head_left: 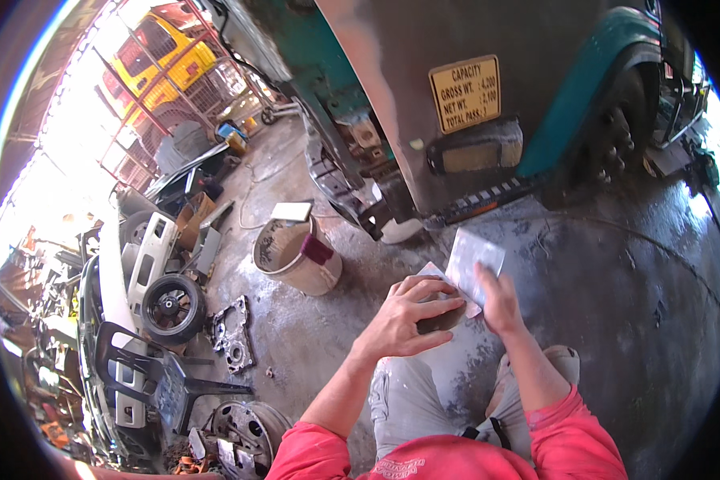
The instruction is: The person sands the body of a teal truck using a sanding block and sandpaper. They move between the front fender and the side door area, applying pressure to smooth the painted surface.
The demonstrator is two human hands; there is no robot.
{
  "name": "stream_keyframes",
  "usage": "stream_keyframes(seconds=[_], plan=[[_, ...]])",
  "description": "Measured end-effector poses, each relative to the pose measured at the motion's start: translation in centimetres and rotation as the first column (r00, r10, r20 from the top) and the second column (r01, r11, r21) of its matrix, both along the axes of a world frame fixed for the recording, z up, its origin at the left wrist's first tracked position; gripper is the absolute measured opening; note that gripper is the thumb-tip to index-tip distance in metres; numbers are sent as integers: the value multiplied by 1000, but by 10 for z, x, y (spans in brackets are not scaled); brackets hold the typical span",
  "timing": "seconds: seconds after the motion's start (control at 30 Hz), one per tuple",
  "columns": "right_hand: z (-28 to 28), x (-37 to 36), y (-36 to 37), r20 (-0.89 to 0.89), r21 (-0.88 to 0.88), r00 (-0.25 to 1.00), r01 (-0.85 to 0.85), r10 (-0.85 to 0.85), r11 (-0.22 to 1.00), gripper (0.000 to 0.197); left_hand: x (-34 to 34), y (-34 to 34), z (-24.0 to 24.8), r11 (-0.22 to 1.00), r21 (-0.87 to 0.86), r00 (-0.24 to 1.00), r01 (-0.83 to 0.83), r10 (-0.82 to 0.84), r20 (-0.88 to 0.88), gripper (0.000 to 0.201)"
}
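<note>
My left hand (408, 314) is closed round a dark, rounded block (442, 321), its fingers over the top. Behind those fingers shows the edge of a pinkish sheet (431, 270). My right hand (500, 304) pinches a flat, pale grey rectangular sheet (475, 258), thumb on its face. The sheet's lower edge meets the block and the pinkish sheet; how they join is hidden by my fingers. Both hands are held above my knees, in front of a vehicle's grey and teal side panel (392, 88).
A bucket (300, 276) with a maroon cloth (317, 249) over its rim stands left of my hands. Farther left are a small wheel (172, 310), a dark chair (176, 388), a metal part (234, 334) and piled scrap. A hose (632, 230) crosses the wet floor at right.
</note>
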State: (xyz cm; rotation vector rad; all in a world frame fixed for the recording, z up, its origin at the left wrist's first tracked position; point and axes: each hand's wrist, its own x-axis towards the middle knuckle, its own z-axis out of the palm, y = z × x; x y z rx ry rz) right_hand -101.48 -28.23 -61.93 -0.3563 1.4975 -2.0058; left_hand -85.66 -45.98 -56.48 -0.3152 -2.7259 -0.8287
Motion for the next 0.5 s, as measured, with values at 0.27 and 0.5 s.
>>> stream_keyframes(seconds=[0.27,0.5], plan=[[-1,-4,1,574,-308,815,125,79,943,28,-1,-41,-35,961,198,980,-195,182,87,64],[3,2,8,-511,51,841,-175,177,983,53,-9,-31,-32,981,94,979,-171,180,-97,57]])
